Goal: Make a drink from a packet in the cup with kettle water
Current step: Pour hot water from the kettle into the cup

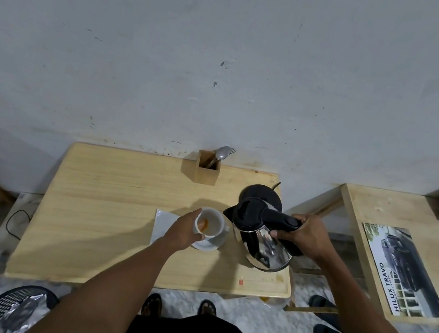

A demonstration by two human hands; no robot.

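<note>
The white cup [210,222] sits on a white saucer [209,242] near the middle of the wooden desk [106,205]. Orange-brown powder lies against the cup's inner wall. A silver packet [163,222] lies flat on the desk, touching the saucer's left side. A wooden holder [208,167] at the desk's back edge contains a spoon [222,153] and a fork. The left hand [186,232] is wrapped around the cup's left side, arm extended forward. The right hand [307,236] is closed on the black handle of the steel kettle [264,240], which is tilted with its spout just beside the cup rim. The black kettle base [261,194] stands behind it.
</note>
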